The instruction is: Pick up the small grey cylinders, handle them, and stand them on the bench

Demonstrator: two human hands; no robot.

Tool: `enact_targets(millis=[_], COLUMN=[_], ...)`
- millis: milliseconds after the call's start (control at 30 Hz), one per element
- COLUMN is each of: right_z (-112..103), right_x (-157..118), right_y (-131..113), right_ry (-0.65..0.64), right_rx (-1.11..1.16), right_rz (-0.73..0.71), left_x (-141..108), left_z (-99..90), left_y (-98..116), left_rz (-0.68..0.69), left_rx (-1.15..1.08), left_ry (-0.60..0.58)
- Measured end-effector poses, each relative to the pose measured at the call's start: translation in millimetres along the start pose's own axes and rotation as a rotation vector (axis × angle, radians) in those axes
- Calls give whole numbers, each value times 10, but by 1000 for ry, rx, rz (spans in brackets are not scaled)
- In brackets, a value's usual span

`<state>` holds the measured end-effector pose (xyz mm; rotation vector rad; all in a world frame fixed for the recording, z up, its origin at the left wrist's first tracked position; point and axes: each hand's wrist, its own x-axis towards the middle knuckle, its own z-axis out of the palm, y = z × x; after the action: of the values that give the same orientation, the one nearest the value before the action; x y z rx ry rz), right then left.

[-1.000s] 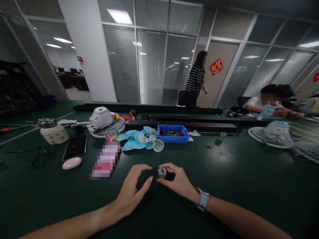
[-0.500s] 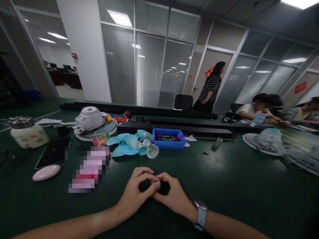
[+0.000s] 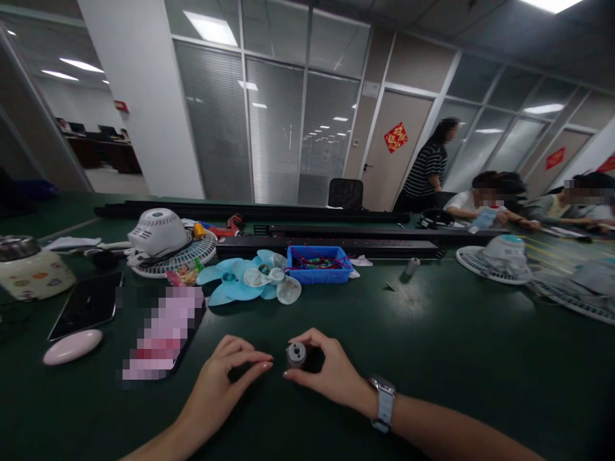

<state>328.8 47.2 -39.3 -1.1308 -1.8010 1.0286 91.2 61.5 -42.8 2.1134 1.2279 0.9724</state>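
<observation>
My right hand (image 3: pixel 327 368), with a watch (image 3: pixel 383 403) on its wrist, has thumb and forefinger closed around a small metal motor (image 3: pixel 296 354). The motor stands upright, its round grey top with dark holes facing up. Just left of it, my left hand (image 3: pixel 235 368) is apart from the motor, thumb and forefinger tips pinched together. Whatever may be between those tips is too small to make out. A similar metal cylinder (image 3: pixel 412 266) stands farther off on the green table (image 3: pixel 432 358).
Beyond my hands lie light-blue fan blades (image 3: pixel 240 288) and a blue bin (image 3: pixel 319 275) of wired parts. A phone (image 3: pixel 166 326), tablet (image 3: pixel 89 304), pink oval object (image 3: pixel 73 347) and jar (image 3: pixel 36 275) are at left. Fan bodies (image 3: pixel 158 234) (image 3: pixel 504 259) sit on both sides. People are across the table.
My left hand has moved left, away from the motor, uncovering its top. My right hand still holds the motor. The standing person has moved right, and the view has shifted slightly.
</observation>
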Motion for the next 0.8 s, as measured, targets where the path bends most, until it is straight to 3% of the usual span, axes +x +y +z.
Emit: enact_targets(millis=[233,400,500,700,800], right_z=[11,-81,-457,-1603,-1886], right_x=[-9,-10,-6,-120,-205], right_y=[-37,-13,109,679,993], right_ry=[-1,68,263,729,822], right_rx=[-11,-16,-54,-248,-293], right_rz=[1,-2,8,69,106], left_x=[30,32,24,39,37], left_z=[69,81,83,80,56], left_y=[-131,-172,-208,-238,-189], left_rz=[-35,-6,-11,13,6], left_rx=[133,158,154,162,149], left_ry=[-188,-218,-236,-243,-262])
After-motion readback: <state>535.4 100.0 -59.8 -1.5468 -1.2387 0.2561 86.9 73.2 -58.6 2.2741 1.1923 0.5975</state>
